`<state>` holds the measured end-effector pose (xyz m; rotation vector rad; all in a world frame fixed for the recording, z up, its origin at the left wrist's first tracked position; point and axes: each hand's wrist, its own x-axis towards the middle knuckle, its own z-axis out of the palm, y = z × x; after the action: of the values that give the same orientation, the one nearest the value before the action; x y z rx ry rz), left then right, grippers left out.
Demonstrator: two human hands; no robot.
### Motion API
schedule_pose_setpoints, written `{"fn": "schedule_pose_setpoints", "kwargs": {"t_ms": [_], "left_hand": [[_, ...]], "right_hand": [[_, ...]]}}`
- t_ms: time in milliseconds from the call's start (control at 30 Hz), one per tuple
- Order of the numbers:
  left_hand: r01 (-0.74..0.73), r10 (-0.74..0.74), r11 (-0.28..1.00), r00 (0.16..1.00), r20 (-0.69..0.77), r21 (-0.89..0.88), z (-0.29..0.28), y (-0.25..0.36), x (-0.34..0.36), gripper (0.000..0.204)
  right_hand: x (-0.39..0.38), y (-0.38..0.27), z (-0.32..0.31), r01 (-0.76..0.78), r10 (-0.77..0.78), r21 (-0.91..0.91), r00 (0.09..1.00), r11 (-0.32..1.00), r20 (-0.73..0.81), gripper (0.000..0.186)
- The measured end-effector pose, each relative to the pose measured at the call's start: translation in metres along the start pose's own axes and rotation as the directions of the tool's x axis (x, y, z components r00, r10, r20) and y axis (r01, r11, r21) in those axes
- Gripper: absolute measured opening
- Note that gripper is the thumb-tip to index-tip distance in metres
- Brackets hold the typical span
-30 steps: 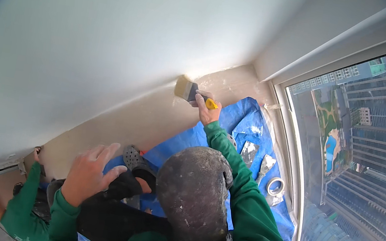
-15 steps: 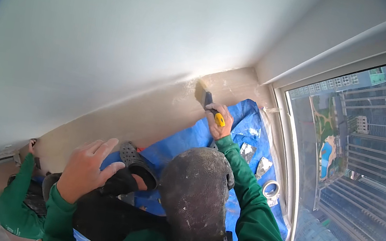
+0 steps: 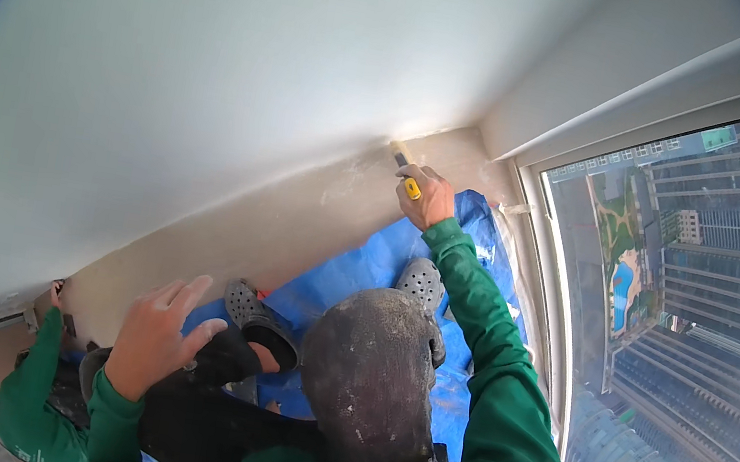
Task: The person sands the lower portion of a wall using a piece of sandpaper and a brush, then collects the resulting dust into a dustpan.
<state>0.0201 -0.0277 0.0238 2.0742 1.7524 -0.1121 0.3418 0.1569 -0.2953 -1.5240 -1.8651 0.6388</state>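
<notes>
My right hand (image 3: 428,197) is closed around the black-and-yellow handle of a paintbrush (image 3: 401,159). The brush's pale tip reaches the corner where the white wall (image 3: 251,67) meets the beige floor strip (image 3: 297,205). To the left, my left hand (image 3: 157,333) is raised with its fingers apart, holding nothing. It hovers in front of my dark-clothed leg, close to a grey clog (image 3: 250,314). My dusty black knee (image 3: 368,366) rises between my arms. Another grey clog (image 3: 421,283) shows just beyond it.
A blue sheet (image 3: 356,258) covers the floor beneath my feet. Along the right runs a window frame (image 3: 550,269), with buildings far below the glass. At the lower left a co-worker in a green sleeve (image 3: 32,381) crouches, a hand (image 3: 56,293) at the wall's base.
My right hand and the brush have moved slightly up and right, with the wrist turned. The second clog has come into view beyond my knee. My left hand stays raised.
</notes>
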Motion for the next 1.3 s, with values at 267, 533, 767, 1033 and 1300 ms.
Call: {"fn": "schedule_pose_setpoints", "kwargs": {"t_ms": [267,533,767,1033,1300], "left_hand": [[-0.024,0.024,0.999,1.000,0.001,-0.022,0.002,-0.003,0.002,0.048],[-0.051,0.051,0.998,0.999,-0.009,-0.021,0.000,-0.002,-0.002,0.049],[-0.041,0.041,0.999,0.999,-0.011,0.001,-0.003,-0.004,0.000,0.047],[-0.116,0.116,0.993,0.992,-0.058,-0.012,-0.009,0.011,-0.004,0.047],[-0.091,0.091,0.996,0.992,-0.088,-0.001,-0.005,0.003,-0.005,0.047]], "right_hand": [[0.040,0.062,0.025,0.041,0.894,0.975,0.391,0.218,-0.216,0.028],[-0.022,0.028,0.024,-0.353,0.530,0.851,0.841,0.389,0.107,0.030],[-0.007,0.040,-0.014,-0.367,0.283,-0.324,0.918,0.872,-0.278,0.030],[-0.077,-0.061,0.092,0.000,-0.014,0.070,0.981,0.998,0.194,0.031],[0.013,-0.010,0.000,-0.361,0.325,-0.303,0.931,0.882,-0.164,0.033]]}}
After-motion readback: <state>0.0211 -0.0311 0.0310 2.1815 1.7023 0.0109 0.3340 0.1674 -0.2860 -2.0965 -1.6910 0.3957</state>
